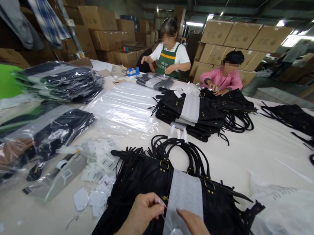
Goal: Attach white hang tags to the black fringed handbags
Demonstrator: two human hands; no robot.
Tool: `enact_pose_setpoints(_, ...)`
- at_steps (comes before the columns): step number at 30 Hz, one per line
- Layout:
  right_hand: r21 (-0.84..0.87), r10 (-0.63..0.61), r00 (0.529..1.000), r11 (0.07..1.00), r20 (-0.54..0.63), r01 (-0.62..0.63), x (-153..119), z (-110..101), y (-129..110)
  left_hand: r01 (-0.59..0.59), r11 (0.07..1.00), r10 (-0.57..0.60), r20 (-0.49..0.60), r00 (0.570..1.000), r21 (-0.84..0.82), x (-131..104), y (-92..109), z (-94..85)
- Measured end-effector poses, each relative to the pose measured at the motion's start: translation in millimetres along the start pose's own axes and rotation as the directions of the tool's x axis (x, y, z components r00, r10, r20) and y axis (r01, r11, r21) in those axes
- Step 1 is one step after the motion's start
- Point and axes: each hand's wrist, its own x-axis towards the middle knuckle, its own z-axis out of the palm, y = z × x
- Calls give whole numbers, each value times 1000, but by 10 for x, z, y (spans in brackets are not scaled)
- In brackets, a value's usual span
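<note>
While One Hand Pinches, the Other Spreads over a Black Handbag

Where the white table begins at left, glossy, wrinkled plastic sleeves cover dark packed bags. Right of these lie loose white tags, flat and stiff-looking, then the left hand, thumb and forefinger closed on a thin pale string. Beneath both hands lies the black handbag, leathery-looking, with brass-coloured fittings, fringe and ropelike looped handles; a matte white paper band crosses it. The right hand holds forefinger and thumb well apart about a small white hangtag; whether the thumb presses it, I cannot tell. The step in hand seems to be managing the string at the bag; such fine cord calls for a light, exact fingertip grip. Farther right, clear plastic lies crumpled.
</note>
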Motion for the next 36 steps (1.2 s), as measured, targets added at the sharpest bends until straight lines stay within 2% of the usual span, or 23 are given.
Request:
enact_pose_setpoints(2, 228, -39, 999, 973, -24, 43, 175, 136, -162, -103, 992, 99, 58, 993, 75, -4, 54, -13)
enact_pose_setpoints(5, 595, 0, 996, 802, 89, -53, 408, 357, -289, -197, 961, 188, 61, 980, 194, 39, 147, -74)
enact_pose_setpoints(7, 688, 95, 989, 710, 115, -148, 524, 449, -292, -205, 942, 194, 67, 979, 266, 119, 218, -143)
enact_pose_setpoints(10, 680, 205, 979, 720, -18, -138, 683, 449, -250, -231, 893, 181, 163, 970, 385, 349, 333, -254)
enact_pose_setpoints(11, 657, 209, 975, 746, -76, -109, 743, 419, -236, -266, 848, 207, 175, 963, 459, 457, 371, -282)
enact_pose_setpoints(13, 578, 201, 963, 814, -180, -62, 873, 337, -211, -314, 701, 287, 150, 946, 640, 703, 441, -310)
enact_pose_setpoints(15, 450, 169, 946, 893, -277, -28, 1005, 250, -191, -294, 578, 348, 96, 933, 761, 957, 492, -296)
enact_pose_setpoints(16, 361, 141, 937, 932, -320, -17, 1064, 211, -183, -272, 560, 344, 80, 936, 783, 1072, 507, -275)
enact_pose_setpoints(18, 146, 86, 926, 989, -369, -34, 1162, 153, -178, -232, 589, 288, 67, 955, 774, 1260, 516, -223)
enact_pose_setpoints(20, -59, 70, 928, 993, -366, -98, 1231, 125, -193, -194, 645, 231, 52, 971, 739, 1380, 507, -179)
enact_pose_setpoints(23, -290, 98, 935, 935, -342, -204, 1301, 139, -258, -117, 757, 127, 31, 991, 643, 1449, 493, -166)
enact_pose_setpoints(26, -451, 120, 927, 847, -356, -283, 1361, 190, -334, -105, 854, 71, 86, 994, 510, 1450, 507, -199)
enact_pose_setpoints(30, -557, 131, 917, 759, -378, -338, 1432, 250, -372, -141, 915, 64, 208, 976, 377, 1467, 532, -234)
enact_pose_setpoints(36, -552, 189, 885, 721, -425, -419, 1489, 294, -341, -124, 937, -4, 365, 931, 327, 1563, 555, -226)
